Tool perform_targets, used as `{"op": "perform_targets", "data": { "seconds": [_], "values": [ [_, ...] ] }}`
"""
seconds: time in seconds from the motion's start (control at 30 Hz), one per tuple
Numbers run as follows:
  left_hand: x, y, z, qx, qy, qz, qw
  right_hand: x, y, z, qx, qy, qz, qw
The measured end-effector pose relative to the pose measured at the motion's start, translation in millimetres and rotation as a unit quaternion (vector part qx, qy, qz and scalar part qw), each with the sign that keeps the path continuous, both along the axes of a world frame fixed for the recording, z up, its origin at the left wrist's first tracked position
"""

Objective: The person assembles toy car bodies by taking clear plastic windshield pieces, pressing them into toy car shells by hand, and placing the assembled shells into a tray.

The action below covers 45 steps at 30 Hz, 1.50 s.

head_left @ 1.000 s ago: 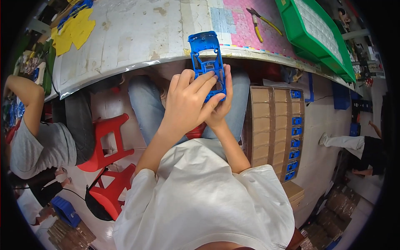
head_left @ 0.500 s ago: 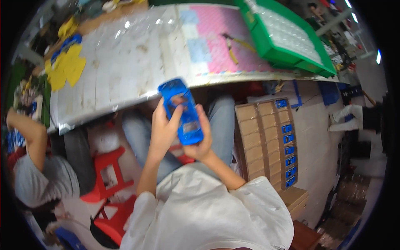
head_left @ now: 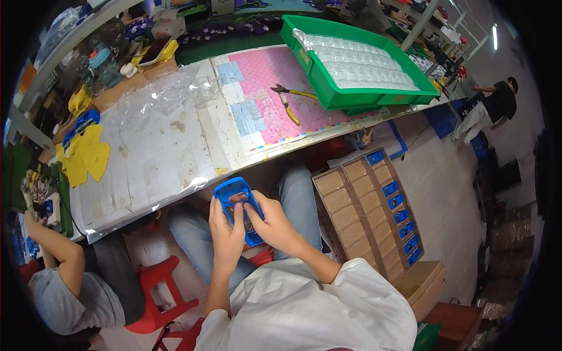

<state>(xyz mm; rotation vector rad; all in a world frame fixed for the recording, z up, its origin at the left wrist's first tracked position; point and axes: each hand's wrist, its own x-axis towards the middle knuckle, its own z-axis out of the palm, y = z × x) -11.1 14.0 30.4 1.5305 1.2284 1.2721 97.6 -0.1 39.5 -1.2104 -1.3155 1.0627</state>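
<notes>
The long worktable (head_left: 152,146) runs across the upper half of the frame, with a green tray (head_left: 351,96) of clear parts at upper right and yellow-handled cutters (head_left: 290,99) on the pink mat just left of it. Below the table edge, at centre, both hands hold 1 blue plastic car shell (head_left: 237,205) over the lap. The work looks mid-way, as a judgement: the shell is in hand and being fitted or checked, not yet set down. The left hand (head_left: 225,234) wraps the shell's left side, fingers curled and pressed together along its edge. The right hand (head_left: 275,225) grips from the right, thumb and fingers pinching the shell's lower half, which they hide.
</notes>
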Motion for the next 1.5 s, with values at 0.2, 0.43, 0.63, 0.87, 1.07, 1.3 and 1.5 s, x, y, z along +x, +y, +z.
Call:
{"op": "perform_targets", "data": {
  "seconds": [0.2,0.43,0.63,0.87,1.07,1.3,1.5],
  "values": [
    [-0.9,1.2,2.6,0.036,0.040,0.031,0.998,-3.8,1.6,0.4,0.019,-0.018,-0.023,0.999],
    [-4.7,-2.7,4.0,0.051,0.015,0.034,0.998,-11.0,1.4,9.2,0.040,-0.038,-0.034,0.998],
    [-6.4,-5.2,4.2,0.056,-0.007,0.034,0.998,-14.2,-1.8,9.6,0.047,-0.068,-0.052,0.995],
    [-7.8,-7.3,8.6,-0.001,-0.037,0.013,0.999,-15.8,-3.3,6.3,0.050,-0.076,-0.068,0.994],
    [-7.5,-5.4,5.1,0.028,-0.014,0.017,0.999,-16.1,-3.4,5.6,0.055,-0.077,-0.075,0.993],
    [-6.5,-4.3,6.8,0.021,-0.030,0.002,0.999,-15.5,-6.0,7.3,0.061,-0.093,-0.086,0.990],
    [-7.9,-4.1,5.9,0.032,-0.047,0.000,0.998,-16.0,-5.6,10.0,0.095,-0.123,-0.089,0.984]
  ]
}}
